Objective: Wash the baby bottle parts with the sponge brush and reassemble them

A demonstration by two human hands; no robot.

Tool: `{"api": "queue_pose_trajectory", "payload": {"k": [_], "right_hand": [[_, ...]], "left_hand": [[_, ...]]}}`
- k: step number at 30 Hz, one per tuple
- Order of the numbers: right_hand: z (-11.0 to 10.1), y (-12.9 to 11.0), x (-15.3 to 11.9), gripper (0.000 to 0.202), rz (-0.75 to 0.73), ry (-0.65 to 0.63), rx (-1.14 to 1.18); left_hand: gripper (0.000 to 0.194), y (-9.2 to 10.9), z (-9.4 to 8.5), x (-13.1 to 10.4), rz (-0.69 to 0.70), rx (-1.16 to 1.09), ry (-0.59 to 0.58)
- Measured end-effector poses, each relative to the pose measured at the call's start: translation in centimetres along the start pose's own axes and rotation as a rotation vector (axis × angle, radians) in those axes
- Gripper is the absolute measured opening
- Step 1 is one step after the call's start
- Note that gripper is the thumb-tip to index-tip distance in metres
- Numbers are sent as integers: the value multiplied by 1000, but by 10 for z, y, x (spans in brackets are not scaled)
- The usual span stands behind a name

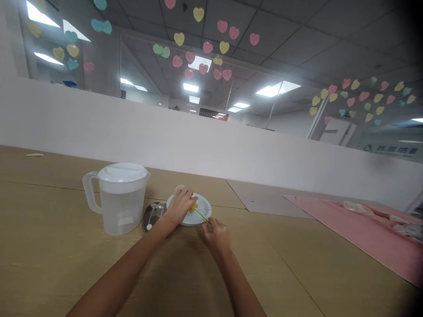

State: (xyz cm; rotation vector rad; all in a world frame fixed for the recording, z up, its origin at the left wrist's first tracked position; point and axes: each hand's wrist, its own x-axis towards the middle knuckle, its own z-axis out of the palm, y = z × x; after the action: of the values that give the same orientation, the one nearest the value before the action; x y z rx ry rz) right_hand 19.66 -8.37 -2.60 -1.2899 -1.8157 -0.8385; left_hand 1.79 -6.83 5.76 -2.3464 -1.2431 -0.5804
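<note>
My left hand (181, 204) is closed round a small yellow thing (193, 207) above a pale plate (204, 203). A thin green stick (201, 215) runs from the yellow thing down to my right hand (216, 234), whose fingers pinch its lower end near the plate's front edge. Left of the plate, a dark round tray (145, 220) holds a small clear item (161, 208) and a white cord-like piece (151, 218). Part of the plate and most of the yellow thing are hidden by my left hand.
A clear lidded pitcher (120, 200) stands left of the tray. A pink cloth (360, 231) with crumpled whitish fabric (408, 229) lies at the right. A white wall (185, 145) rises behind the wooden table (59, 246).
</note>
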Motion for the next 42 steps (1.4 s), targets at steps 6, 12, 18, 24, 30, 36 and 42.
{"api": "queue_pose_trajectory", "payload": {"k": [6,12,18,24,30,36,42], "right_hand": [[1,-3,0,22,-6,18,22],[-3,9,4,24,12,16,104],[-2,27,-1,25,44,-29,159],[-4,41,-3,34,407,66,99],[-2,43,4,31,694,-145,-33],[9,27,-2,26,556,-498,-38],[5,24,0,27,510,-609,14]], "left_hand": [[32,10,2,-1,98,-26,8],[34,2,3,2,-37,-3,99],[35,-12,5,0,-112,46,173],[38,-18,1,-2,-253,62,207],[61,-16,-10,3,-454,-384,52],[92,7,-31,2,-350,-807,-158],[96,30,-38,-7,-116,-678,-436]]}}
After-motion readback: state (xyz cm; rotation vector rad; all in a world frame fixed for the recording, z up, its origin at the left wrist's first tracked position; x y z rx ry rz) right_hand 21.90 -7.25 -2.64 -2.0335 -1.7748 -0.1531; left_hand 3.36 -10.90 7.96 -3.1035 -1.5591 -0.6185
